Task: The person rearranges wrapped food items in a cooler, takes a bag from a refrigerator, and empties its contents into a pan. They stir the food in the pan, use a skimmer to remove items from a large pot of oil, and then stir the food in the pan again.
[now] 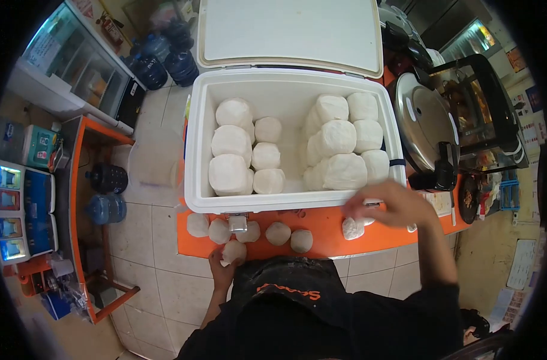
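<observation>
A large white cooler point(294, 203) stands with its lid raised, holding stacks of white dough balls point(230, 174) on its left and right sides. At the table's front edge, my left hand point(221, 271) has its fingers round a single dough ball point(234, 251). My right hand point(393, 206) is over the cooler's front right corner, its fingers bent and smeared by motion; whether they hold anything cannot be made out. Just below those fingers lies a wrapped-looking white ball point(352, 228). Several more dough balls point(278, 233) sit in a row along the orange tabletop point(327, 240).
To the cooler's right are a big steel pressure cooker point(426, 120) and a glass-fronted display case point(483, 114). On the left stand an orange-framed shelf point(81, 240), a glass-door fridge point(84, 66) and large water bottles point(180, 63). The raised cooler lid point(291, 30) blocks the back.
</observation>
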A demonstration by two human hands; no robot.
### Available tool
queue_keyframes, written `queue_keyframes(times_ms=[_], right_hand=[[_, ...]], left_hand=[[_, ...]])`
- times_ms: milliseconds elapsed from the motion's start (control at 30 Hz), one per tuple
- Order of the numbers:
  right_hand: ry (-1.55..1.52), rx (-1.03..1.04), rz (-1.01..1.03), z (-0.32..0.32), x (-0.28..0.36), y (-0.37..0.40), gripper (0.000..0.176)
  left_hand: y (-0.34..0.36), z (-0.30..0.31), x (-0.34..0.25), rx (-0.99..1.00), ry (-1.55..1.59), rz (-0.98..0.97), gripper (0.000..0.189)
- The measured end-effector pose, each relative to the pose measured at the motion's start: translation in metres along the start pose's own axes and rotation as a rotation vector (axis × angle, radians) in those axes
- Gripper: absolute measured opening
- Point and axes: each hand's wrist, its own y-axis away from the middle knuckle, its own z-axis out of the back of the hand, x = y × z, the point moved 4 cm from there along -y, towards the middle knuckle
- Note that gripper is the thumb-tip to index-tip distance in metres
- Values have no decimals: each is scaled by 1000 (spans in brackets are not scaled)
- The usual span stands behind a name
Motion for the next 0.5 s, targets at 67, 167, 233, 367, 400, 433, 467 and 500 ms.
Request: queue_keyframes(times_ms=[67,167,233,367,400,433,467,500], right_hand=[[290,-92,167,19,2,-73,29],[725,-21,194,20,-44,-190,41],[1027,95,280,12,-94,-256,57],[1216,303,225,-3,-116,-307,79],[1228,271,280,-4,-121,-311,74],[1239,241,336,-6,-127,-313,69],[1247,211,390,-9,-134,-314,64],[1334,161,466,-14,-143,-317,59]], left_hand=[[-8,11,-6,-25,39,37,58],[-23,34,-5,-109,89,22,45],[-29,50,-5,-197,150,59,39],[-25,85,-13,-371,201,100,30],[-20,88,-12,-408,217,118,29],[-17,90,-12,-453,225,148,27],[-17,90,-13,-459,255,161,27],[-17,92,-19,-466,286,174,27]])
